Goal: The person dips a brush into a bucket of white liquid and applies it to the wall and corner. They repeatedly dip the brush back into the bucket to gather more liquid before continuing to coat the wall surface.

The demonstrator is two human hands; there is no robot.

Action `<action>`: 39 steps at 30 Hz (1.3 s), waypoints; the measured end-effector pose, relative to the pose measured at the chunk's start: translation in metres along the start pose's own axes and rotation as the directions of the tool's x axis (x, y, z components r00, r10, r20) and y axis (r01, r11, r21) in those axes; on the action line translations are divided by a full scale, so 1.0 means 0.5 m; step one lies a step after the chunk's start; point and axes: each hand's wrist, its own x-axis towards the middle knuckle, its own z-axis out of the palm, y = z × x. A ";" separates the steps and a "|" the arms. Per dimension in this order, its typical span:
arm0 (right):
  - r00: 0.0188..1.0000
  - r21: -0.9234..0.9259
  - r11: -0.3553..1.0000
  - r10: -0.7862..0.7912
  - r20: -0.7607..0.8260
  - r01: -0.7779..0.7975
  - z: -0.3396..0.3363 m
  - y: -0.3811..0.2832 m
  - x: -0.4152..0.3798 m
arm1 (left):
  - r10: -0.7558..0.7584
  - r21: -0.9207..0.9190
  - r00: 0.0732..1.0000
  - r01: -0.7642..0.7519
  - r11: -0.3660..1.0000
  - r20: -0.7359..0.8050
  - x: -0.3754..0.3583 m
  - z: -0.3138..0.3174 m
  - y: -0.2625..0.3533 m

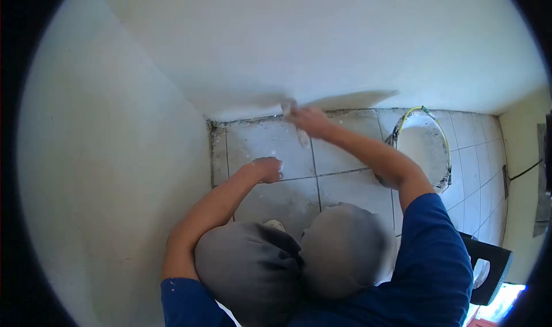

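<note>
My right hand (310, 121) is closed around a tool (288, 105), probably a brush or scraper, whose pale end is at the foot of the white wall (299, 45). Its exact form is blurred. Below and to the left, my left hand (268, 169) is held above the tiled floor (339, 148), its fingers curled and marked with white. Whether the left hand holds anything is hidden.
To the right stands a bucket (424, 148) with a yellow rim edge and white contents. My bent knees are near the bottom centre. A black object (489, 269) is at the lower right. Another wall (103, 154) rises at the left.
</note>
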 end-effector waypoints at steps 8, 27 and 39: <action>0.354 -0.270 0.958 -0.222 -0.909 -0.094 -0.560 0.029 0.079 | 0.019 0.023 0.999 -0.019 1.000 -0.038 0.012 -0.016 -0.006; 0.598 -0.142 0.939 0.079 -0.797 -0.313 -0.546 0.103 -0.110 | 0.172 0.347 0.983 -0.138 0.928 -0.070 0.105 -0.281 0.129; 0.575 0.559 0.681 0.719 -0.390 -0.472 -0.313 0.038 -0.413 | 0.291 -0.546 0.948 -0.313 0.777 -0.130 0.273 -0.136 0.331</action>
